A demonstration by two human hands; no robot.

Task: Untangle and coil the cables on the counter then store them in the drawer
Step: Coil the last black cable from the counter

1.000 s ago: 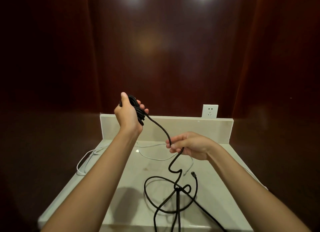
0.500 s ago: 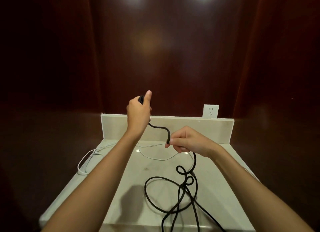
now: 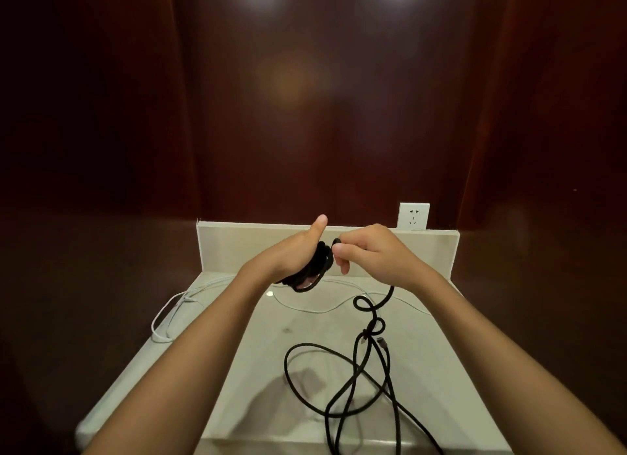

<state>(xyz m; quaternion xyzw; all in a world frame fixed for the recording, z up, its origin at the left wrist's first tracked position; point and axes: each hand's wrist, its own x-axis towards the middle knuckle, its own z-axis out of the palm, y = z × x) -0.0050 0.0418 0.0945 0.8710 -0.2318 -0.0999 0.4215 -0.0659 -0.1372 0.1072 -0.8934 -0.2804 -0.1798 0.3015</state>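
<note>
Black cable (image 3: pixel 356 369) is mid-coiling: my left hand (image 3: pixel 298 251) grips the bundle, right hand (image 3: pixel 369 254) pinches the feeding strand, slack (knotted) on the near tabletop (image 3: pixel 237 352) needing untangling next.

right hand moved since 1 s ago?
Yes. The right hand, pinching the black cable, has risen from in front of the countertop to the backsplash's top edge and shifted left to meet the left hand.

Cable (image 3: pixel 356 369) loops on counter (image 3: pixel 237 369), hands above, thin cable (image 3: pixel 169 312) behind-left, socket (image 3: pixel 414 216) behind-right.
</note>
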